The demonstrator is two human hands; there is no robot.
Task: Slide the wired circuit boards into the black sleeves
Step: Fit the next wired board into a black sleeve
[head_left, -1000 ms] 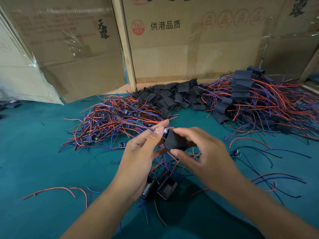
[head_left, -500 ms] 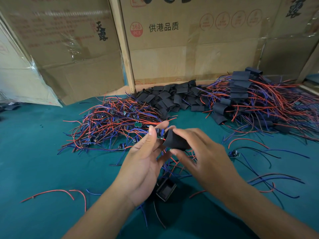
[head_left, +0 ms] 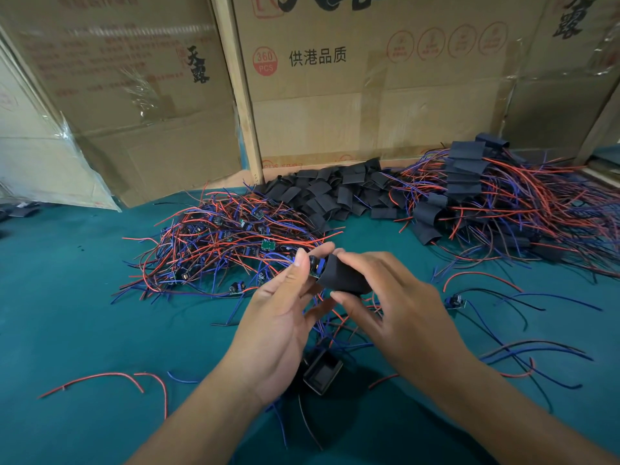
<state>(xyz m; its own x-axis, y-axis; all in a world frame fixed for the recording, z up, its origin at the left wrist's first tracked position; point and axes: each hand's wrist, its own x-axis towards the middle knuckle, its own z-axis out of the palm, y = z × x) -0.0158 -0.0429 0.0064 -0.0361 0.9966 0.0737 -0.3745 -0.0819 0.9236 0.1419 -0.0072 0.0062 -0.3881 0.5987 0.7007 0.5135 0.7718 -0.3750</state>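
Observation:
My right hand pinches a black sleeve between thumb and fingers, its open end facing left. My left hand holds a small wired circuit board at that opening; the board is partly inside the sleeve. Its red and blue wires hang below my hands. A heap of bare wired boards lies behind my left hand. Loose black sleeves are piled at the back centre. Boards with sleeves on them are heaped at the back right.
Cardboard boxes wall off the back of the green table. A small black open box sits under my hands. A loose board with wires lies to the right, and stray red wires lie at the left front.
Both hands stayed together above the table. The board at my left fingertips has come a little further out of the sleeve's opening and shows more now.

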